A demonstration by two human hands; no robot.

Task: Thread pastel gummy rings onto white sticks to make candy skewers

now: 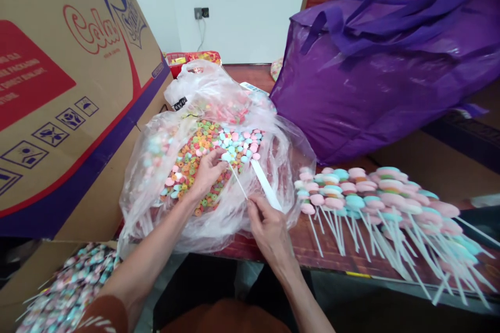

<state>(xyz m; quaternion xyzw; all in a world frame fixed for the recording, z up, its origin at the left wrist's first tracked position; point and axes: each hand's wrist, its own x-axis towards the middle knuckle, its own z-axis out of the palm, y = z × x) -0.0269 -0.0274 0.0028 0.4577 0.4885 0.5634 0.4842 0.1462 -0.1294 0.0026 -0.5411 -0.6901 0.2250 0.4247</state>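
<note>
The right hand [269, 229] pinches a thin, straight white stick [239, 183], thumb against curled fingers; the left hand [211, 171], thumb and forefinger nearly meeting, is at the stick's upper end beside a smooth pale-blue piece [226, 156], though whether it grips that cannot be told. Beneath the left hand lie small orange and green rings [191, 166]; just beyond it, rounded pastel discs [242, 140], all within crinkled, translucent plastic [148, 218]. Right of the right hand, stacked puffy discs on sticks [351, 192] overhang the front edge of the glossy desk [304, 242]. A cardboard carton [78, 114] walls the left hand's side, a shiny purple bag [383, 73] the right hand's far side; the space directly above both hands is open.
</note>
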